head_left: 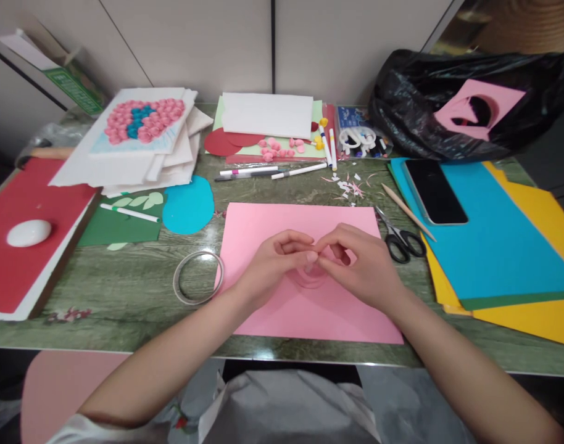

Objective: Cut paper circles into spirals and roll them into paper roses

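My left hand (273, 262) and my right hand (360, 265) meet over a pink paper sheet (273, 216) lying on the table. Both hands are closed, fingertips pinched together on a pink paper spiral strip (310, 279) that curls down between them onto the sheet. Black-handled scissors (400, 237) lie just right of my right hand. A roll of clear tape (197, 277) lies left of my left hand.
Blue, yellow and green paper sheets (504, 246) with a phone (434, 191) lie at right, with a wooden stick (408, 211). A black bag (467, 105) stands behind. Markers (273, 172), paper scraps, a rosette artwork (143, 120) and a red board (27, 240) lie at left and back.
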A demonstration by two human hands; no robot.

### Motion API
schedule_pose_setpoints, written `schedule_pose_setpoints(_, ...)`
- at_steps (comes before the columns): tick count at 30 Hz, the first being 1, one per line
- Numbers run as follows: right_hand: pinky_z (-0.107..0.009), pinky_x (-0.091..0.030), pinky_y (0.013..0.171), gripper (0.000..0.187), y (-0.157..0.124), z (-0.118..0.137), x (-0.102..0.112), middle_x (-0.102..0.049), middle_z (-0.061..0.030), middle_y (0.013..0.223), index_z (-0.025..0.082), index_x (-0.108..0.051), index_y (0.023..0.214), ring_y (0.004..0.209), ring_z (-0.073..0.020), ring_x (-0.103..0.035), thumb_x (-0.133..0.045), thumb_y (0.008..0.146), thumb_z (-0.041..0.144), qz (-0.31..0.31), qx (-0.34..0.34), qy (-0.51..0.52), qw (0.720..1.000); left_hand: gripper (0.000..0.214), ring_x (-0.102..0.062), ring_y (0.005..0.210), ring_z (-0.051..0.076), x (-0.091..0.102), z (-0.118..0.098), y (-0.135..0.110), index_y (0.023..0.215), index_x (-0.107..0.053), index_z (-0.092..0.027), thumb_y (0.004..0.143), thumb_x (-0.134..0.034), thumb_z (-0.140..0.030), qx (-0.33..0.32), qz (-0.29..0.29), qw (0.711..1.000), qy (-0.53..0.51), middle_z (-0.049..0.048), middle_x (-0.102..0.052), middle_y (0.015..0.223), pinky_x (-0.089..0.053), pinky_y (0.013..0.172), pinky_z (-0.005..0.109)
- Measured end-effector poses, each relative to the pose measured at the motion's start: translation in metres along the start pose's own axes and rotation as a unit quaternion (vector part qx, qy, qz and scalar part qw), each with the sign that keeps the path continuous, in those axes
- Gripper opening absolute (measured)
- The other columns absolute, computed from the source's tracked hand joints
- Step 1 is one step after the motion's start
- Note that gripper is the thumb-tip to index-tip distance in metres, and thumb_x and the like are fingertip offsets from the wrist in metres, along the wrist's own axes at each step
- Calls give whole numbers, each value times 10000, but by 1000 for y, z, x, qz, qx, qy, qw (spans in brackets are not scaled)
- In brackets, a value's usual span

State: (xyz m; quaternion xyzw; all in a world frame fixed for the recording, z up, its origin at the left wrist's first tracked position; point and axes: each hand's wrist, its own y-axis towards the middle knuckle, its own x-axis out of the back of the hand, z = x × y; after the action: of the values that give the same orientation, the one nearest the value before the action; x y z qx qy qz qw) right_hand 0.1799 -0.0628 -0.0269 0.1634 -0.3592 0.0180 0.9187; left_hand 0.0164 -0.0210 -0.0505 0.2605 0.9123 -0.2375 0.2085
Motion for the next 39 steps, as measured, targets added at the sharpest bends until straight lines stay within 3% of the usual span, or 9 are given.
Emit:
schedule_pose_setpoints(3, -233, -361, 557, 94, 4, -6, 13, -502, 39, 641, 222, -633, 823, 584, -98, -468, -623, 763, 149, -5, 9, -8, 1000, 172, -605, 676, 90, 0, -2, 1, 771, -665, -170, 630, -763, -181, -4, -30, 1000, 3, -11, -673, 721, -438, 693, 231)
schedule_pose_setpoints(8, -280, -383, 634, 103, 11, -49, 54, -560, -23, 717, 208, -643, 888, 648, -133, -493, -559, 830, 210, -157, -55, -189, 968, 144, -616, 777, 109, 2, -3, 5, 730, -708, -177, 612, -780, -216, -25, -75, 997, 19, 15, -705, 802, -437, 784, 252)
schedule_pose_setpoints(12, -332, -383, 626, 219, 8, -90, 75, -587, -123, 929, 172, -632, 999, 763, -220, -547, -540, 825, 269, -117, -183, -401, 890, 181, -624, 782, 122, 3, -2, 5, 753, -727, -180, 599, -789, -251, -23, -97, 994, 44, 38, -720, 856, -449, 782, 269)
schedule_pose_setpoints(18, -406, -426, 639, 227, -1, -108, 72, -573, -156, 931, 171, -605, 977, 807, -312, -590, -471, 848, 303, -19, -280, -442, 852, 168, -647, 785, 139, 1, -2, 4, 749, -736, -189, 602, -786, -252, -38, -92, 994, 47, 41, -728, 846, -473, 816, 301)
schedule_pose_setpoints(24, -425, -460, 687, 151, 5, -101, 74, -597, -194, 941, 139, -543, 918, 892, -328, -604, -443, 839, 218, -82, -288, -428, 852, 157, -657, 750, 138, 1, -2, 4, 750, -732, -185, 611, -779, -241, -60, -90, 992, 66, 35, -729, 803, -491, 786, 296)
schedule_pose_setpoints(28, -344, -493, 760, 143, 9, -58, 66, -624, -67, 936, 256, -421, 1024, 827, -196, -628, -416, 890, 304, -173, -227, -358, 889, 140, -654, 713, 124, 0, -1, 3, 713, -715, -183, 599, -787, -222, -84, -94, 989, 80, 15, -720, 750, -499, 726, 257)
schedule_pose_setpoints(31, -319, -538, 648, 94, 4, -17, 45, -589, -16, 903, 305, -431, 921, 770, -169, -637, -489, 852, 278, -315, -55, -24, 947, 150, -658, 728, 129, -1, -2, 2, 694, -702, -175, 585, -796, -219, -103, -108, 984, 92, 15, -721, 755, -507, 718, 251)
schedule_pose_setpoints(35, -315, -546, 506, 236, -6, 11, 20, -627, -12, 753, 255, -537, 854, 644, -184, -648, -599, 695, 92, -247, 152, 95, 952, 161, -667, 731, 151, -4, -4, -1, 705, -700, -170, 594, -791, -243, -123, -122, 978, 113, 31, -727, 771, -525, 694, 270)
schedule_pose_setpoints(39, -341, -561, 528, 229, -11, 15, 16, -654, -24, 702, 245, -552, 790, 640, -197, -660, -558, 678, 45, -203, 213, 86, 952, 149, -678, 760, 175, -8, -7, -6, 709, -703, -168, 613, -780, -252, -145, -132, 970, 144, 46, -735, 794, -537, 724, 303)
